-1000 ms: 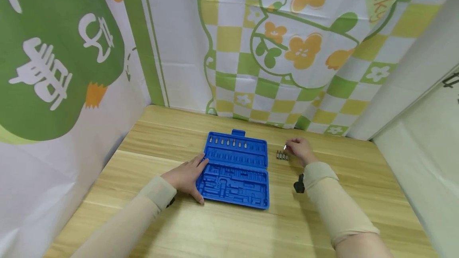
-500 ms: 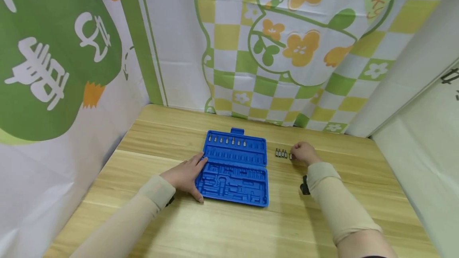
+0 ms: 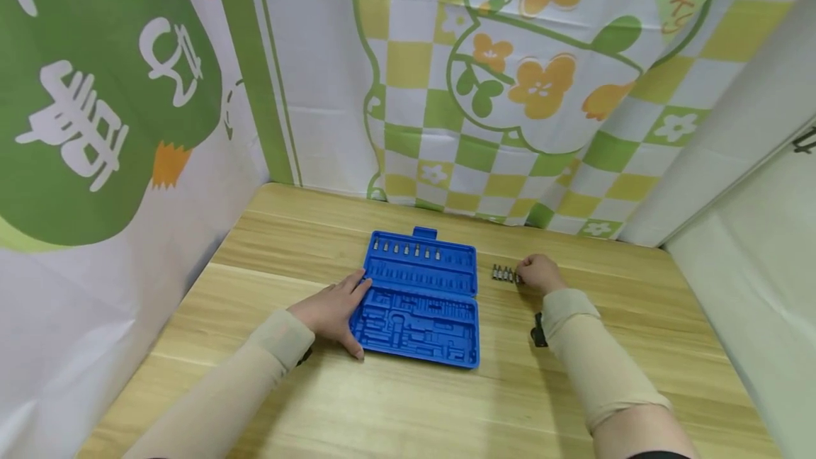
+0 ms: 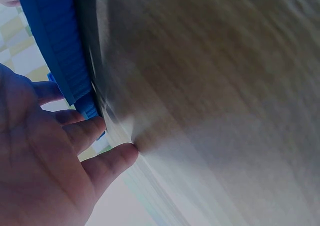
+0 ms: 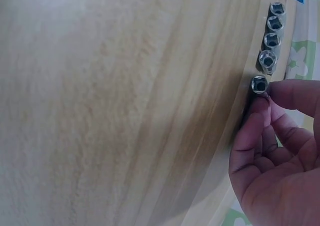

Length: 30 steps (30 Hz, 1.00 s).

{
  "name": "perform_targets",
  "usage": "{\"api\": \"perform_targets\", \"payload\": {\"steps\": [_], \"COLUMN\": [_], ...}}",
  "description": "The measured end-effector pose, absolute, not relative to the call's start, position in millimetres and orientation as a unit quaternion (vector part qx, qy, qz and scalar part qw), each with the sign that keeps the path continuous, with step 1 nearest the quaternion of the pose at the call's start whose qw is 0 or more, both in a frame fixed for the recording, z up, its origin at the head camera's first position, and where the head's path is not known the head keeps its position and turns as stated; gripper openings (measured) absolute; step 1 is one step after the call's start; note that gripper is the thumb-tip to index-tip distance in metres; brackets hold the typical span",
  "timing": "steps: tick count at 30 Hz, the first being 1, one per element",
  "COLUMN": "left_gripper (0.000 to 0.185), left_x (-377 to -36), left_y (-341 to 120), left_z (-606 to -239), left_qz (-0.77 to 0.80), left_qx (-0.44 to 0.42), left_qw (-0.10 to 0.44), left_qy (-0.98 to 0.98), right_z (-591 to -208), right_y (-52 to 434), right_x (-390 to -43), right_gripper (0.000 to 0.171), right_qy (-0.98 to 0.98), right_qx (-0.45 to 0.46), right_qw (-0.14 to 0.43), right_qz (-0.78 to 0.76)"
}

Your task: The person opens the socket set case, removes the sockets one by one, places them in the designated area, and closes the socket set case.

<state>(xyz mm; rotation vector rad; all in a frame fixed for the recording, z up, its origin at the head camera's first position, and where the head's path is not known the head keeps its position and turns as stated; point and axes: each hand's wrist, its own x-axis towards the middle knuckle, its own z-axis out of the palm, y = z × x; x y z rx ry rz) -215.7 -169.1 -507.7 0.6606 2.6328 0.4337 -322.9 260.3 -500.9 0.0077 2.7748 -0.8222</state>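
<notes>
An open blue plastic tool case (image 3: 417,358) lies flat on the table, with a row of several metal bit sockets (image 3: 406,248) along the far side of its upper half. My left hand (image 3: 328,314) rests at the case's left edge, fingers and thumb spread. Right of the case stands my right hand (image 3: 540,273), thumb and fingers pinching a bit socket (image 5: 259,84) at the near end of a line of similar bit sockets (image 5: 272,40) on the table. The square holes in their ends face the right wrist camera. A small gap separates the pinched one from the others.
The wooden table (image 3: 408,416) runs up to a patterned curtain (image 3: 433,126) at the back. Another printed cloth (image 3: 127,232) hangs along the left side. The case's lower half holds moulded recesses.
My right hand has come down and to the right, setting its bit socket at the end of the line, then shifted slightly toward the others. The left hand stays at the case.
</notes>
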Motion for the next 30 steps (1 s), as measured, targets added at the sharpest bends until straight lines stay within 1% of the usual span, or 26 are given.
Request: {"api": "perform_targets", "payload": {"steps": [9,20,27,30], "left_gripper": [0.141,0.141,0.14,0.14], "left_x": [-217,-216,-216,-216], "left_y": [-169,-170,-170,-170], "left_z": [-508,-506,-506,-506], "left_qz": [0.157,0.156,0.156,0.153], "left_qx": [0.238,0.237,0.236,0.237], "left_qw": [0.199,0.202,0.203,0.203], "left_qy": [0.938,0.938,0.937,0.938], "right_z": [-504,-493,-487,-483], "right_y": [259,257,237,220], "right_x": [-326,-326,-333,-335], "right_gripper": [0.023,0.025,0.02,0.025], "right_qy": [0.951,0.944,0.944,0.94], "right_qx": [0.014,0.027,0.021,0.011], "right_qw": [0.118,0.103,0.087,0.093], "right_qz": [-0.286,-0.312,-0.318,-0.329]}}
